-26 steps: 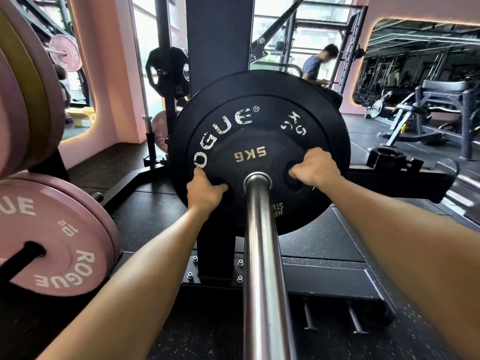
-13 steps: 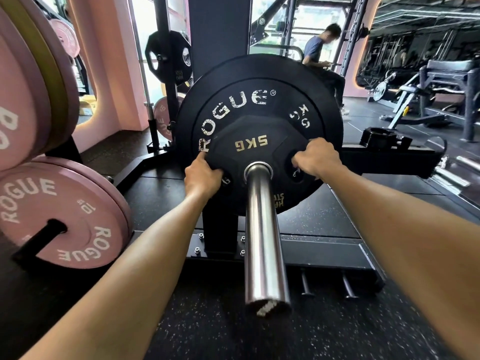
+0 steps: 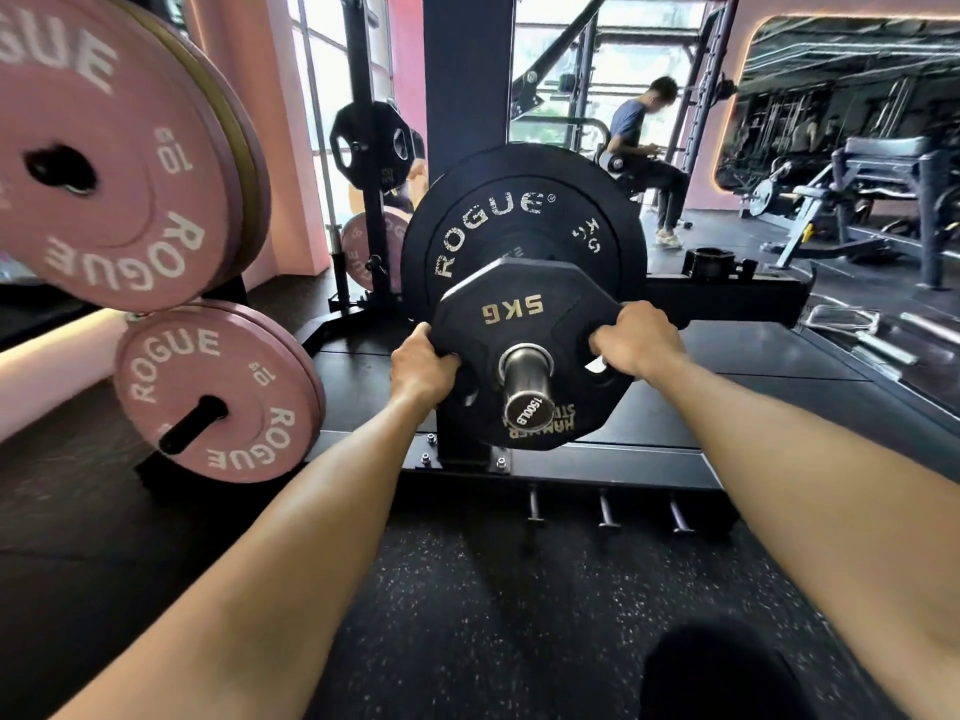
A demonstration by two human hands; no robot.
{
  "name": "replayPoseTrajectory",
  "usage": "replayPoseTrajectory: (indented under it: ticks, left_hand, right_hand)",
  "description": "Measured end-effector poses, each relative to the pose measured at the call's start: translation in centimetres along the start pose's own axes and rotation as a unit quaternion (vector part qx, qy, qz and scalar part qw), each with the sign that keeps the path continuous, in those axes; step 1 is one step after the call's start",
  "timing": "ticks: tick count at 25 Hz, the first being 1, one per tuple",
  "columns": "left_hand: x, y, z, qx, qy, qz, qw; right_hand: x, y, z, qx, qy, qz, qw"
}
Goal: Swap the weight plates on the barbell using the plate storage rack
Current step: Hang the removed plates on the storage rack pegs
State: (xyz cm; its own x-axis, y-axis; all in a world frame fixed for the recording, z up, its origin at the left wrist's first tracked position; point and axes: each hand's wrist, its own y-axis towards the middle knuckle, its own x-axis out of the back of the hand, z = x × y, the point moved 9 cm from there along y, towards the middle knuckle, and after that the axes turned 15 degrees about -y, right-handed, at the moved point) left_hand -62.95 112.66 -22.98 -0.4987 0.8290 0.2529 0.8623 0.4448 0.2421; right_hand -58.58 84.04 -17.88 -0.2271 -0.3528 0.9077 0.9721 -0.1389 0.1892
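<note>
Forearms reach forward from the near edge, ending at a small black plate [image 3: 524, 356] marked 5KG, which sits close to the free end of the bar [image 3: 527, 397]. The left hand [image 3: 423, 368] curls its fingers around the plate's left rim; the right hand [image 3: 631, 340] hooks into a grip slot on the right side, both closed tight on it. The bar's long axis points straight back toward the person, so the plate has to travel along that line to clear the tip, and little sleeve looks left. Both hands seem equally near. Behind it, a bigger black plate [image 3: 519, 220] stays further in on the same bar. Off to the left, the rack's pegs carry pink plates, one low [image 3: 213, 392] and another high [image 3: 104, 163].
</note>
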Motion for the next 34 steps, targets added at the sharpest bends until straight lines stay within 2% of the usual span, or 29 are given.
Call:
replayPoseTrajectory:
  ticks: [11, 15, 18, 23, 26, 30, 34]
  left_hand:
    - [4.9, -10.1, -2.3, -0.006, 0.04, -0.016, 0.999]
    - [6.3, -11.1, -4.0, -0.032, 0.063, -0.003, 0.998]
    - [7.7, -10.0, -7.1, -0.059, 0.092, -0.015, 0.994]
    - [10.4, -5.2, -16.5, -0.111, 0.105, -0.037, 0.988]
    - [12.3, -1.6, -23.4, -0.101, 0.122, -0.032, 0.987]
    - [16.9, 2.6, -35.2, -0.131, 0.162, -0.043, 0.977]
    - [23.5, 4.2, -47.3, -0.143, 0.183, -0.047, 0.972]
  right_hand:
    - [3.6, -11.4, -1.4, 0.017, 0.003, -0.003, 1.0]
    - [4.2, -13.2, -1.4, 0.027, 0.014, 0.01, 0.999]
    - [6.3, -12.5, 0.0, 0.041, 0.019, -0.012, 0.999]
    - [13.9, -7.6, 4.9, 0.082, 0.033, -0.045, 0.995]
    - [19.7, -3.8, 9.3, 0.098, 0.037, -0.03, 0.994]
    - [30.0, -0.4, 16.0, 0.111, 0.052, -0.027, 0.992]
    - [41.5, -0.6, 23.4, 0.137, 0.062, -0.008, 0.989]
